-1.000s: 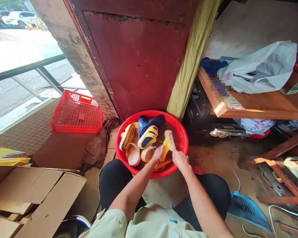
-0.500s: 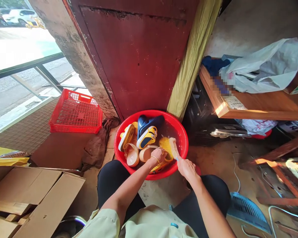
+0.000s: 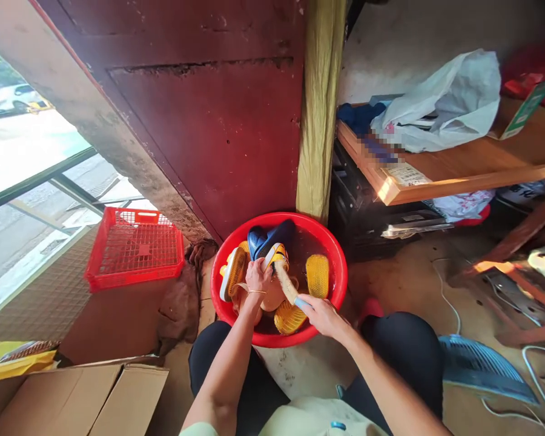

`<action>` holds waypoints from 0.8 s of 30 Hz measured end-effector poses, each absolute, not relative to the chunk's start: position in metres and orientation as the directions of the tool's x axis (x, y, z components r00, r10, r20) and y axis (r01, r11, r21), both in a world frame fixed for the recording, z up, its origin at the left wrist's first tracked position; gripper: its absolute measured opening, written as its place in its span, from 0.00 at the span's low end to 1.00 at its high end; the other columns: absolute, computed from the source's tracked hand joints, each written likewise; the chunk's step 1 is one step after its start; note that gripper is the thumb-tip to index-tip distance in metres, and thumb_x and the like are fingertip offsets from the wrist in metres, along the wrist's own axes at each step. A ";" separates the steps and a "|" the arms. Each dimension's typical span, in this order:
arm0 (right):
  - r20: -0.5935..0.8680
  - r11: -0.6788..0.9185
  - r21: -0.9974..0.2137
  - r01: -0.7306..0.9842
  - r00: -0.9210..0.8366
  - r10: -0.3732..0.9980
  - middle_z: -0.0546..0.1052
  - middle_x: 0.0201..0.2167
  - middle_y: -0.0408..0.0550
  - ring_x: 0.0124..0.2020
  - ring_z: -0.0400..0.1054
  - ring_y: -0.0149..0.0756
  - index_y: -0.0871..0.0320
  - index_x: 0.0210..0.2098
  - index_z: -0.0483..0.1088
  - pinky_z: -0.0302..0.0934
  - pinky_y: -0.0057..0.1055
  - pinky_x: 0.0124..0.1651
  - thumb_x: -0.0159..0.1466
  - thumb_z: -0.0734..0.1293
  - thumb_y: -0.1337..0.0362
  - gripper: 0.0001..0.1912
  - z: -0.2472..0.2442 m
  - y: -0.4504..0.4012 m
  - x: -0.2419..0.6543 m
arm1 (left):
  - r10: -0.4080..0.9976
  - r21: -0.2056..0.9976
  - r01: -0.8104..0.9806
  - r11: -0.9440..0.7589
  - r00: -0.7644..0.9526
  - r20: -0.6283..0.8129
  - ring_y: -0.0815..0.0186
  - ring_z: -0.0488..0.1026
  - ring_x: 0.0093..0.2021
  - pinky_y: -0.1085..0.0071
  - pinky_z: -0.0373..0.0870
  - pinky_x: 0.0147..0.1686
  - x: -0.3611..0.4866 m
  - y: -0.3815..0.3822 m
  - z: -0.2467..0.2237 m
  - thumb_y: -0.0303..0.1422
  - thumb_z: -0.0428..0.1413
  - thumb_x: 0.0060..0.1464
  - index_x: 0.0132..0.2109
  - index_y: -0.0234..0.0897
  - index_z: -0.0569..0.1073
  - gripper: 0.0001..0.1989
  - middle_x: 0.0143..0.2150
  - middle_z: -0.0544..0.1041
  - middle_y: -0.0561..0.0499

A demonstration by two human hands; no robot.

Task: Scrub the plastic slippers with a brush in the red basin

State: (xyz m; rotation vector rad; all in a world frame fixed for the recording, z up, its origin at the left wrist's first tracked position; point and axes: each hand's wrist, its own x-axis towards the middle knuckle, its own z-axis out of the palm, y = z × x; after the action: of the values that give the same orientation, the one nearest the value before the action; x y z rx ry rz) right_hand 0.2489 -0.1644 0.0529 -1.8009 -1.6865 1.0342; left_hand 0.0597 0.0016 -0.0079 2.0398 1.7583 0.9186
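My left hand (image 3: 258,277) is closed around a yellow-and-navy shoe with a white edge (image 3: 278,254), held tilted over a red basin (image 3: 340,260). In my right hand (image 3: 326,315) is a scrub brush (image 3: 285,283) by its pale blue handle; its bristle end touches or nearly touches that shoe. A yellow sole (image 3: 318,277) lies in the dark water at the basin's right, and another yellow shoe (image 3: 290,318) lies near its front rim. Blue slippers (image 3: 281,233), a white-edged yellow shoe (image 3: 229,275) and beige shoes (image 3: 274,297) fill the left side, partly hidden by my arm.
Behind the basin stands a dark red door (image 3: 209,139) with a yellow-green curtain (image 3: 315,121) beside it. A red crate (image 3: 136,248) and cardboard boxes (image 3: 72,399) sit at left. At right are a wooden table (image 3: 458,175) and a blue fan (image 3: 485,369) on the floor.
My left hand has let go of a yellow shoe, now lying at the basin's right, and taken hold of the yellow-and-navy one. The brush has moved left onto it. The view has shifted.
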 end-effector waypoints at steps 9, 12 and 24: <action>-0.356 -0.325 -0.829 0.456 0.018 0.934 0.71 0.20 0.40 0.15 0.60 0.27 0.58 0.59 0.70 0.55 0.22 0.19 0.71 0.54 0.56 0.25 0.058 -0.112 0.213 | 0.957 0.809 0.549 -0.209 -0.056 0.285 0.55 0.73 0.50 0.60 0.69 0.53 0.069 -0.006 -0.010 0.39 0.57 0.54 0.53 0.36 0.72 0.20 0.48 0.74 0.42; -0.268 -0.192 -0.858 0.477 -0.095 0.959 0.75 0.24 0.42 0.19 0.65 0.28 0.57 0.58 0.72 0.61 0.24 0.26 0.71 0.56 0.56 0.23 0.054 -0.135 0.212 | 0.980 0.908 0.416 -0.047 -0.158 0.123 0.55 0.75 0.46 0.61 0.70 0.49 0.067 -0.001 -0.014 0.41 0.55 0.55 0.51 0.35 0.75 0.20 0.45 0.77 0.44; -0.171 -0.187 -0.741 0.644 0.088 0.981 0.81 0.36 0.52 0.23 0.72 0.29 0.62 0.62 0.68 0.66 0.24 0.30 0.72 0.54 0.61 0.24 0.055 -0.092 0.213 | 1.000 0.983 0.184 0.001 -0.021 0.003 0.59 0.76 0.44 0.65 0.73 0.45 0.078 -0.012 -0.018 0.45 0.58 0.52 0.53 0.35 0.74 0.25 0.46 0.79 0.44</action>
State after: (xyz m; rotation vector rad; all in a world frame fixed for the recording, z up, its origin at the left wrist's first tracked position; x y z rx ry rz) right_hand 0.2131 -0.0922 0.0545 -1.8872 -1.5946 0.9123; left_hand 0.0785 -0.0121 -0.0175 1.3351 1.3600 1.1329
